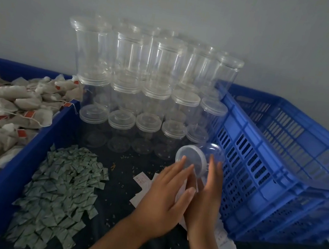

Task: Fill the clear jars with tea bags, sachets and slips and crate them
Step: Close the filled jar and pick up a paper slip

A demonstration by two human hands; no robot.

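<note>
Two hands hold one tilted jar point(216, 152) at 5 o'clock of the stack point(144, 82): left hand point(165, 202) straight-fingered on its lid point(191, 161), right hand point(209, 198) cupping its body. Dark worktop point(123, 186), grey wall point(199, 5). Slips point(141, 180) partly hidden beneath.

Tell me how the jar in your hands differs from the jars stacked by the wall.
The held jar lies tilted, lid toward the camera; the stacked jars stand upright. The held jar is off the table, between the left hand and right hand; the stacked jars rest in tiers on one another. Both are clear plastic, lidded, and look empty.
</note>
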